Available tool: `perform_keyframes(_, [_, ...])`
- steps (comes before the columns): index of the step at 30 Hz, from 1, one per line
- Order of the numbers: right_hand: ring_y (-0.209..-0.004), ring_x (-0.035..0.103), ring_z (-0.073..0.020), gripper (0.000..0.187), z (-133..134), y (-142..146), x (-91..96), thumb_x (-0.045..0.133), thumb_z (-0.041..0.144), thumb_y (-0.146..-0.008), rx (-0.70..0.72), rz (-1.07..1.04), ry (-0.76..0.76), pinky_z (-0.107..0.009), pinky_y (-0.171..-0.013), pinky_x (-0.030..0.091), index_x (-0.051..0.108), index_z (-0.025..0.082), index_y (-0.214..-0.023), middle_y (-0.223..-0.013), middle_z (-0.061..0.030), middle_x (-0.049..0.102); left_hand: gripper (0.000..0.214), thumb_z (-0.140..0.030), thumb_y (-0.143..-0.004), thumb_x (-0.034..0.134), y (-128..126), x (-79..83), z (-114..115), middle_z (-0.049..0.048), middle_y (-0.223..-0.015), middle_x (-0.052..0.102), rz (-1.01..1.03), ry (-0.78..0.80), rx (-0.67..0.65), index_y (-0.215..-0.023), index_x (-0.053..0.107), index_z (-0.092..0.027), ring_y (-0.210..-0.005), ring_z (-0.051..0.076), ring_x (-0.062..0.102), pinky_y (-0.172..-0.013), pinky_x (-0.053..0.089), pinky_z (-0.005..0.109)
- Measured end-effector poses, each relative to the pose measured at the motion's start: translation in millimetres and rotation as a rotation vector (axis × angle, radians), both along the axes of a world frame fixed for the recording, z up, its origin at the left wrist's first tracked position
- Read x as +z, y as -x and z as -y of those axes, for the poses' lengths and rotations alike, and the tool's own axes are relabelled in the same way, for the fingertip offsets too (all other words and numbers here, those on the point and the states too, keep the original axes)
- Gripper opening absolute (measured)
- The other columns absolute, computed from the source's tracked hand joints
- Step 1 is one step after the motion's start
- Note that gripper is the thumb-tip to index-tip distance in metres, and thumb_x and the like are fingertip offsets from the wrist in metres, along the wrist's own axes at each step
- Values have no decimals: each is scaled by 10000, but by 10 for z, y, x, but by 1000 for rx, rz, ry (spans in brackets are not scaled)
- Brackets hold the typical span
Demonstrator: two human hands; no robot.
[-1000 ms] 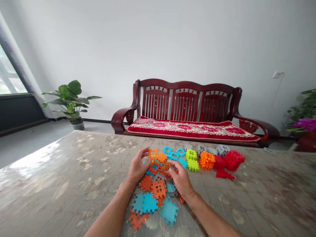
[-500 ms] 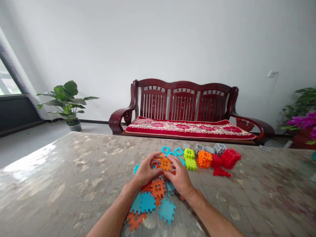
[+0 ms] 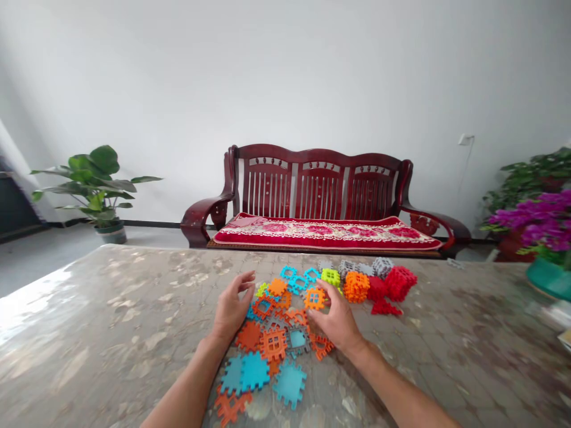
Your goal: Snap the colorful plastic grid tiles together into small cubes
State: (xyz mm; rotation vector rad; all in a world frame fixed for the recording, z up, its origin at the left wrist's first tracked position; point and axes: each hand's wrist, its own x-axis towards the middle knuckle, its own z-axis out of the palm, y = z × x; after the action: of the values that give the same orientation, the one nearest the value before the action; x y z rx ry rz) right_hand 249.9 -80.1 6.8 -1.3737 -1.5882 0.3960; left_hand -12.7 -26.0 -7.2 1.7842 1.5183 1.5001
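Observation:
Between the thumb and fingers of my right hand (image 3: 338, 315) is a light-orange interlocking window tile (image 3: 314, 299), held above the loose tiles. My left hand (image 3: 232, 306) rests at the pile's left side, thumb apart from its curved fingers, with nothing visible in it. Below and between the hands lie mixed interlocking tiles: a dark-orange window tile (image 3: 273, 343), a solid orange tile (image 3: 277, 287), blue tiles (image 3: 255, 371), a grey-blue tile (image 3: 289, 383) and a grey frame tile (image 3: 298, 340). Blue frame tiles (image 3: 300, 284) lie just beyond.
Sorted tiles stand to the right: a lime-green group (image 3: 331, 276), an orange stack (image 3: 357, 288), red tiles (image 3: 400, 283) and grey ones (image 3: 382, 267). The patterned tablecloth (image 3: 134, 333) spreads around. Behind is a wooden bench (image 3: 319, 178); a flower pot (image 3: 551, 278) stands right.
My hands have parted. The left let go of the light-orange tile and drew left; the right keeps it and has moved slightly right. The view has turned a little to the right.

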Motion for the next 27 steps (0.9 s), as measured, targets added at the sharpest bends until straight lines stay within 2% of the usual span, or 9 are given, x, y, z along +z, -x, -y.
perform_keyframes(3, [-1075, 601, -256, 604, 75, -233, -80, 635, 223, -647, -50, -7, -3, -400, -895, 511, 550, 217, -1245, -1189, -76, 638, 335, -340, -816, 523, 77, -54, -53, 55, -1089, 708, -17, -16, 79, -1107, 613, -200, -892, 170, 684, -870, 533, 326])
perform_keyframes(7, [-1118, 570, -258, 599, 135, -501, -150, 609, 235, -695, -162, -2, -73, -427, -938, 486, 509, 202, -1284, -1237, -99, 611, 308, -333, -800, 523, 73, -61, -50, 38, -1065, 717, -61, 7, 60, -1061, 632, -212, -863, 165, 691, -850, 536, 303])
perform_keyframes(12, [-1148, 531, -269, 571, 68, -774, -51, 608, 253, -717, -260, 131, -191, -461, -1020, 411, 529, 176, -1277, -1238, -124, 603, 315, -356, -788, 523, 76, -48, -42, 28, -1014, 728, -97, 33, 42, -1046, 644, -222, -863, 176, 693, -834, 535, 298])
perform_keyframes(16, [-1146, 532, -271, 590, -75, -1063, 18, 609, 322, -728, -347, 147, -164, -469, -1031, 393, 527, 189, -1296, -1253, -110, 602, 345, -389, -778, 521, 88, -38, -49, 35, -979, 735, -96, 69, 42, -1045, 652, -215, -844, 189, 694, -829, 536, 309])
perform_keyframes(21, [-1190, 523, -256, 618, -248, -1341, -63, 598, 346, -727, -303, 132, -51, -441, -1060, 373, 511, 197, -1320, -1283, -92, 592, 357, -406, -771, 522, 85, -40, -54, 27, -891, 740, -106, 102, 43, -1035, 670, -216, -789, 189, 693, -817, 537, 312])
perform_keyframes(27, [-1221, 519, -247, 653, -399, -1391, -140, 585, 352, -740, -207, 57, -27, -436, -1082, 360, 469, 180, -1359, -1326, -113, 569, 346, -395, -770, 527, 108, -77, -82, 17, -899, 736, -135, 101, 40, -1028, 681, -223, -762, 176, 689, -784, 539, 289])
